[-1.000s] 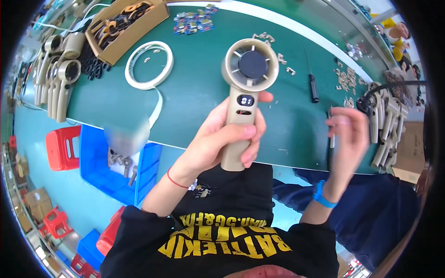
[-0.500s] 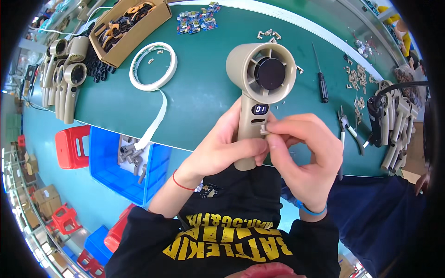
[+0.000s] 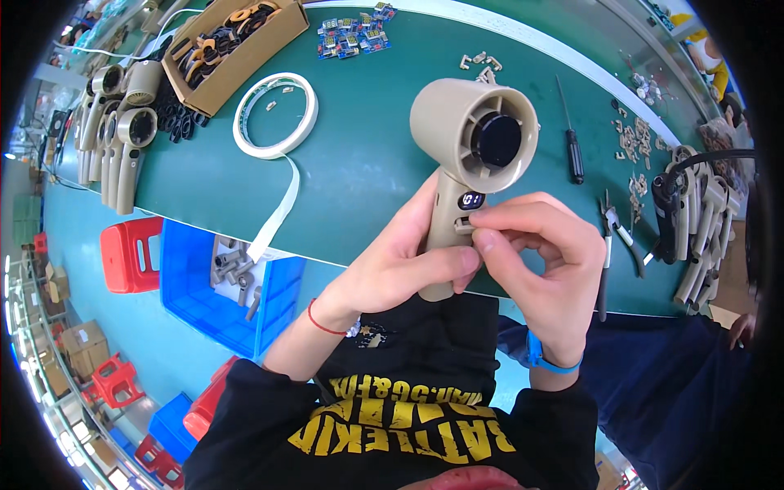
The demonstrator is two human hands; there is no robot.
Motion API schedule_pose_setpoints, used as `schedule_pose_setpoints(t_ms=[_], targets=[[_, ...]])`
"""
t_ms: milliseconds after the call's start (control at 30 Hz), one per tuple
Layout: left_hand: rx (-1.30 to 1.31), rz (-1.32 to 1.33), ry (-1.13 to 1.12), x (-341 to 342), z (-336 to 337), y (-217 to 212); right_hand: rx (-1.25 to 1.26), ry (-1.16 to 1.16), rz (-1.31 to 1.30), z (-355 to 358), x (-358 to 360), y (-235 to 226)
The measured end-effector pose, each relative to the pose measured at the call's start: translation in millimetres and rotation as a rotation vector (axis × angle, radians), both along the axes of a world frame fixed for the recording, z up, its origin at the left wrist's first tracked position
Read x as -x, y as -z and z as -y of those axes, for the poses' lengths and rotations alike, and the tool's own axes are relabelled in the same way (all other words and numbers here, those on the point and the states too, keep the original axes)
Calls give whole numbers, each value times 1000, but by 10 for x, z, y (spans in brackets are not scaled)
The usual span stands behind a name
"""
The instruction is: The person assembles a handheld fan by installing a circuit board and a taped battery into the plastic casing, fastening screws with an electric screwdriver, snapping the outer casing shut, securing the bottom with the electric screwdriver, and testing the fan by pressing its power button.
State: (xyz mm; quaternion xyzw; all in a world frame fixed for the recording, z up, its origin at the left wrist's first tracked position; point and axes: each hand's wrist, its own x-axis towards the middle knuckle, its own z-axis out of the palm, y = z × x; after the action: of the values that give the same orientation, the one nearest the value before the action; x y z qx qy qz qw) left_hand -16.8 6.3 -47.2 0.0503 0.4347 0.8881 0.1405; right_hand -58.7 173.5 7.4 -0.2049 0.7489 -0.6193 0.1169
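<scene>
Worker in a black T-shirt w/ yellow lettering (image 3: 400, 425) bends over a dark-green worktop (image 3: 351, 163), beige plastic handheld fan w/ a round barrel head (image 3: 441, 122) held up nr the table's front edge, head pointing away from the body. Left hand (image 3: 404, 269), red cord bracelet (image 3: 327, 329) at the wrist, is wrapped round the handle, thumb across its front. Right hand (image 3: 547, 245), w/ bright-blue wristband (image 3: 535, 351), has thumb & index fingertip pinched on a small beige plastic piece (image 3: 464, 228) at the slot just below the fan's lit display (image 3: 471, 201); other fingers curled in. Can't tell from here if the pc. is seated.

To the worker's left on the table: white ring of tape (image 3: 242, 122), its loose strip trailing over the front edge; brown cardboard box (image 3: 253, 61) of black & orange parts; beige fans bunched at the far left (image 3: 131, 155). Small blue circuit boards (image 3: 351, 39) lie nr the back edge. To the right: black-handled screwdriver (image 3: 576, 159), metal cutters (image 3: 612, 219), scattered beige bits (image 3: 633, 139), plus another stack of fans (image 3: 709, 224). Below left, on the floor: blue plastic crate (image 3: 212, 318) w/ grey-beige parts inside, red plastic stool (image 3: 135, 253) beside it.
</scene>
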Motion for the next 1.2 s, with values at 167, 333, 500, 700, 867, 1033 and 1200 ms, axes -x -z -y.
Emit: schedule_pose_setpoints(t_ms=[167,333,500,700,867,1033,1200], targets=[[-71,2,16,66,-91,-28,-23,47,-167,-87,-18,-15],[20,111,-153,20,-141,-77,18,9,-300,-127,28,150],[-53,-52,-156,-79,-20,48,160,17,-229,-36,-171,194],[49,-84,-132,-22,-102,27,165,57,-368,-145,-161,287],[36,-49,-86,18,-86,17,83,231,-610,-518,-177,-18],[-114,6,-158,18,-87,6,-177,829,-601,-1650,417,-248],[-141,8,-70,62,-96,-15,-776,646,-255,-2652,1086,-75]])
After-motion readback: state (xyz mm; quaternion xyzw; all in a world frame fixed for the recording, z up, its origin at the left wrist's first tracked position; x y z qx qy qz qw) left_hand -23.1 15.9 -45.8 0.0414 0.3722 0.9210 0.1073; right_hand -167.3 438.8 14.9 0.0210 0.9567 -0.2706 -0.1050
